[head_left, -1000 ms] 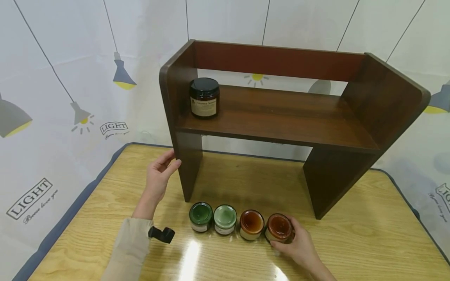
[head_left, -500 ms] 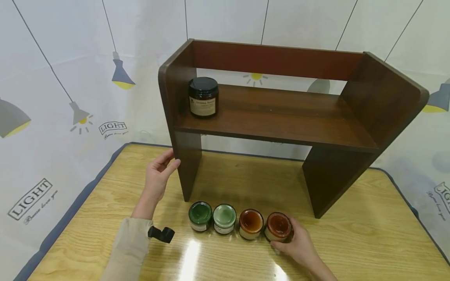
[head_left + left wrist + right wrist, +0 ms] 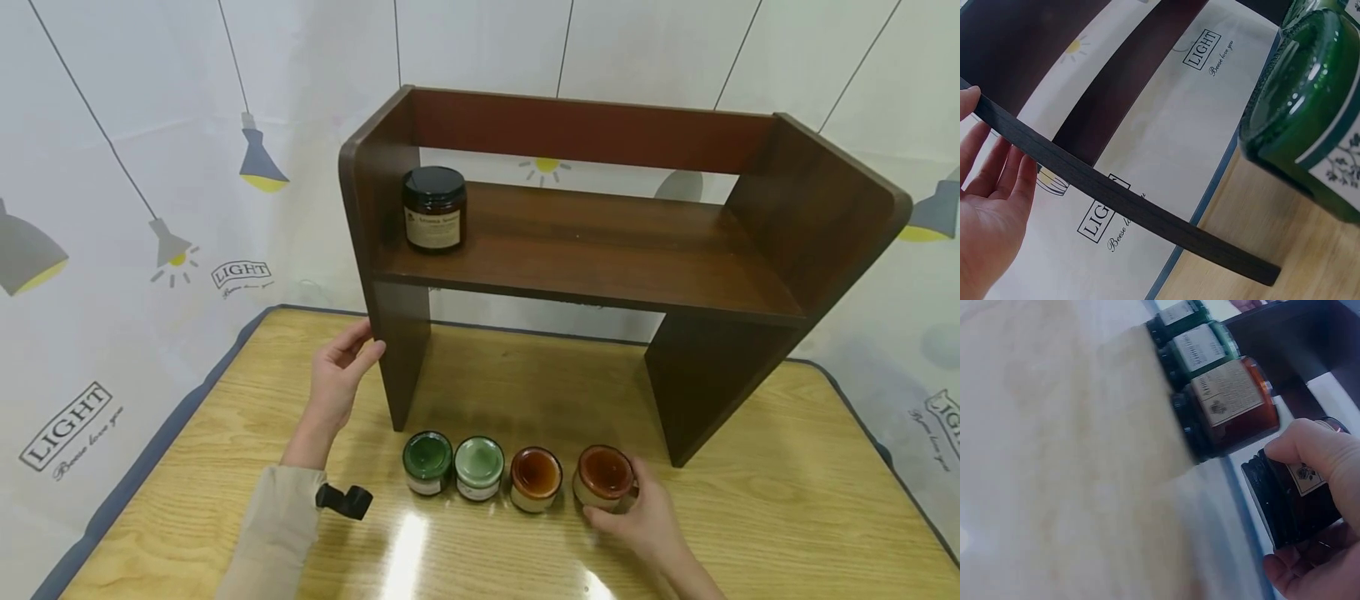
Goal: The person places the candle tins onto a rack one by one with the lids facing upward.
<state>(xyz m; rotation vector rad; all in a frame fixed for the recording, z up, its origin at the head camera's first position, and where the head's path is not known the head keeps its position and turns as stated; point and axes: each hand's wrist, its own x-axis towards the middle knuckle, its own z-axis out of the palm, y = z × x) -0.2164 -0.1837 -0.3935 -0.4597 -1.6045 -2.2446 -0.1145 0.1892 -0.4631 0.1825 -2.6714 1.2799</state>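
Note:
My right hand (image 3: 647, 518) grips a reddish-brown glass jar (image 3: 604, 473) at the right end of a row. In the right wrist view this jar is upside down, its black lid (image 3: 1266, 494) lowest and seemingly off the table. Left of it stand an amber jar (image 3: 536, 478), a light green jar (image 3: 479, 468) and a dark green jar (image 3: 427, 462), also bottoms up. My left hand (image 3: 333, 385) holds the front edge of the left side panel (image 3: 1116, 194) of a dark wooden shelf (image 3: 585, 258), thumb on one side and fingers on the other.
A brown jar (image 3: 434, 208) with a black lid stands upright at the left end of the shelf board. The shelf rests on a wood-grain table (image 3: 772, 533) behind the row. A pale printed curtain (image 3: 315, 83) surrounds the back and sides.
My right hand has raised the reddish-brown jar a little and shifted it to the right, widening its gap from the amber jar. My left hand stays on the side panel.

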